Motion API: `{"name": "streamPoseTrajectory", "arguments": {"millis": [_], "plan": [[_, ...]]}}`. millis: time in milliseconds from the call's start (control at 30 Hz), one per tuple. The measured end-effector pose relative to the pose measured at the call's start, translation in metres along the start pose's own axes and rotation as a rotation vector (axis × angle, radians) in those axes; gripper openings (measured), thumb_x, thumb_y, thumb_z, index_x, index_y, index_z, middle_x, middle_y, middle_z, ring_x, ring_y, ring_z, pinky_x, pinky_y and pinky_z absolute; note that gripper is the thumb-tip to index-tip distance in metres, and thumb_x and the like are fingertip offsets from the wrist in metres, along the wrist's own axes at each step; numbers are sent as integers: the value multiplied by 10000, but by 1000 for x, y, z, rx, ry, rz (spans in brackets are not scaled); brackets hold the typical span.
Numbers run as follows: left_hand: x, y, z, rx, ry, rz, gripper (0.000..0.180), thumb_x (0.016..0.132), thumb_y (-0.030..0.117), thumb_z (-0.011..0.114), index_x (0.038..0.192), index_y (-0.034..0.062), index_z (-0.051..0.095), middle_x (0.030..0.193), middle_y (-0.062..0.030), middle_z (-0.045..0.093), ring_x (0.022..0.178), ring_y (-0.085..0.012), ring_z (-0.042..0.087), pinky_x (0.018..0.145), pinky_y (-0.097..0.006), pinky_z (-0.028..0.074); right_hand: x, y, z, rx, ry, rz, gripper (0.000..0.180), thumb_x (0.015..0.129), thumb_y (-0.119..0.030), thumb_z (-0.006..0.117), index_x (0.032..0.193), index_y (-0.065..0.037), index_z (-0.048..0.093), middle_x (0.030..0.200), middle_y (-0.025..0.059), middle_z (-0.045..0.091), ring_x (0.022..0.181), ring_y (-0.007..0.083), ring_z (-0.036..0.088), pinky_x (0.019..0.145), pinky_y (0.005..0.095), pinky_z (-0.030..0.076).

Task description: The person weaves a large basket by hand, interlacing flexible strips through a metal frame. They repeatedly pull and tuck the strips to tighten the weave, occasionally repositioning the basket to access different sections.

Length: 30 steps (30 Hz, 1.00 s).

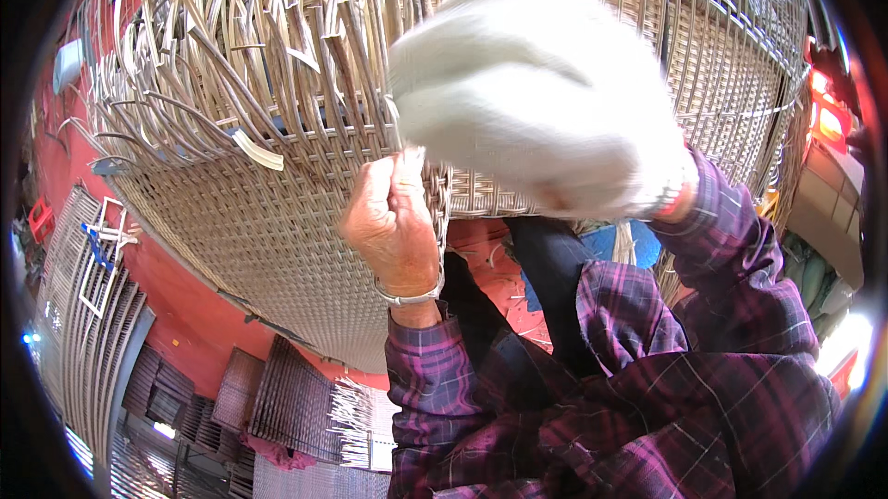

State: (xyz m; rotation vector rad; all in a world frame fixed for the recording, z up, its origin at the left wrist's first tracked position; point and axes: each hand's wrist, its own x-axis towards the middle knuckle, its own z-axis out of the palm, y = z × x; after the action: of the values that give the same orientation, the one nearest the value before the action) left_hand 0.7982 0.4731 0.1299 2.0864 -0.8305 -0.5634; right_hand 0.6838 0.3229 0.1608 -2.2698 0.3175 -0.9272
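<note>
My left hand (393, 217) is closed in a pinch at the corner edge of a large tan wicker panel (268, 212). A thin pale wicker strand (393, 115) runs down to its fingertips. A bracelet circles the left wrist. My right hand (546, 101) is raised close in front of the weaving, wrapped in white cloth that looks like a glove and is smeared by motion. Its fingers cannot be made out, and it hides the weaving behind. Long loose strand ends (305, 46) stick up from the panel's edge.
Another woven face (731, 46) with upright stakes curves away at the right. Below left, dark woven panels (291, 397) lie by the red floor (180, 314), with a slatted grey rack (79, 295) farther left. A blue object (601, 242) sits beyond my knees, cardboard (823, 198) at far right.
</note>
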Motion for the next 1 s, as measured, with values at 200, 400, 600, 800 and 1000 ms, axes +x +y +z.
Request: {"name": "streamPoseTrajectory", "arguments": {"millis": [200, 400, 600, 800, 1000], "plan": [[-6, 7, -8, 109, -93, 198, 287, 873, 94, 643, 655, 8, 477, 556, -42, 387, 499, -111, 383, 457, -294, 307, -8, 50, 29, -21, -380, 298, 162, 838, -212, 600, 978, -154, 657, 846, 60, 653, 840, 272, 623, 729, 387, 505], [-10, 8, -11, -257, -113, -246, 259, 927, 226, 602, 774, 19, 625, 644, 7, 542, 588, -54, 476, 528, -204, 375, -12, 63, 40, -64, -343, 102, 139, 834, -247, 598, 905, -150, 667, 798, 57, 653, 762, 286, 633, 694, 378, 512], [2, 7, -13, -120, -263, -112, 319, 915, 157, 607, 662, -2, 498, 565, -25, 497, 514, -74, 403, 472, -255, 338, -12, 63, 40, 16, -397, 375, 143, 836, -253, 594, 891, -151, 680, 784, 83, 660, 747, 280, 645, 677, 388, 511], [13, 11, -11, -64, -335, -174, 304, 918, 145, 589, 668, -8, 508, 547, -36, 501, 500, -95, 444, 476, -271, 356, -22, 59, 40, 96, -449, 514, 189, 858, -247, 581, 957, -131, 693, 789, 90, 663, 752, 269, 653, 715, 378, 521], [12, 12, -7, -73, -375, -62, 307, 922, 127, 563, 651, -2, 501, 539, -21, 493, 489, -74, 440, 452, -264, 343, -14, 73, 39, 206, -582, 356, 248, 880, -247, 543, 1027, -92, 671, 869, 136, 668, 789, 277, 654, 740, 371, 521]]}}
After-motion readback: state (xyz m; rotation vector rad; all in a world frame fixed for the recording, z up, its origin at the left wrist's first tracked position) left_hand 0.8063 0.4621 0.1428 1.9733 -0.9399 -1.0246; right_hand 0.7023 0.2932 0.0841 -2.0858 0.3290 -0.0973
